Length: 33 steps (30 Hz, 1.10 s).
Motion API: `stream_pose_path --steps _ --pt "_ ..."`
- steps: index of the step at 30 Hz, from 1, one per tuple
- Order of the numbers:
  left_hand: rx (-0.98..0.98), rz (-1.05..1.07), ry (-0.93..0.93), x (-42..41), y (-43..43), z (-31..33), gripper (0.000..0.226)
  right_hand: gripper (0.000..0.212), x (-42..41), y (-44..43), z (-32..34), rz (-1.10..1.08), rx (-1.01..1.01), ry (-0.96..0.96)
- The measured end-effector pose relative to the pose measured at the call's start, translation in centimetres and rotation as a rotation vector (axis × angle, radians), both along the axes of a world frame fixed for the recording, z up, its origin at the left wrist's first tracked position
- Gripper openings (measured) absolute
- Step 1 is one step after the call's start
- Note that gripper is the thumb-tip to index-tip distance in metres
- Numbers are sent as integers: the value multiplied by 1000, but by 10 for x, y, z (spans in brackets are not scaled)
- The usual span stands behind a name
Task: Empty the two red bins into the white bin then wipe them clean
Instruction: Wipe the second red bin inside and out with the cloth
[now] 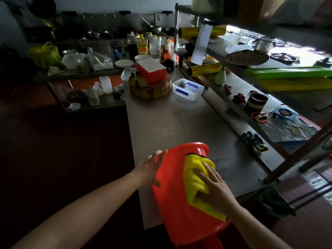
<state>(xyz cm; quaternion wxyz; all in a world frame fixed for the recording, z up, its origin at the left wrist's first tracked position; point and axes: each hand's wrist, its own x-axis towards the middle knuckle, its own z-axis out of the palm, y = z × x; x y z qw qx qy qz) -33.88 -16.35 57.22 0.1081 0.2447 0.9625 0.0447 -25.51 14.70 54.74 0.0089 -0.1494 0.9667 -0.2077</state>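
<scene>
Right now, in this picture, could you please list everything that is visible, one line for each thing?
counter: 1, steel grey, centre
red bin: 1, red, tipped at counter's near edge
cloth: 1, yellow, on the red bin
clear tub: 1, transparent with blue tape, mid-counter
chopping block: 1, brown wood, far counter
box: 1, red and white, on chopping block
film rolls: 2, yellow, right shelves
plates: 1 stack, white, left of box
left hand: 1, bare, flat on red bin
right hand: 1, bare, pressing cloth

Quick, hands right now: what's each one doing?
Left hand: open, flat against the red bin.
Right hand: open, pressing the yellow cloth on the bin.
</scene>
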Motion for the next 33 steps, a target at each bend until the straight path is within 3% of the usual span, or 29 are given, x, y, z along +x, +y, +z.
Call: stream_pose_path --steps 4,6,13,18,23,30,33 --pt "10 19 -13 1 0 0 148 83 2 22 -15 -206 -370 -121" --pt "16 25 -22 0 3 1 148 78 6 18 -17 -252 -388 -115" --pt "1 32 -36 -2 3 1 147 91 47 -46 -10 -51 180 129" --pt "17 19 -23 -3 2 0 143 91 67 -66 -16 216 374 186" --pt "12 22 -14 0 4 -2 146 90 62 -37 -7 187 264 187" --pt "8 32 -29 1 14 2 145 79 61 29 -21 -228 -185 18" --pt "21 22 -50 0 16 3 144 76 66 27 -23 -287 -187 -10"
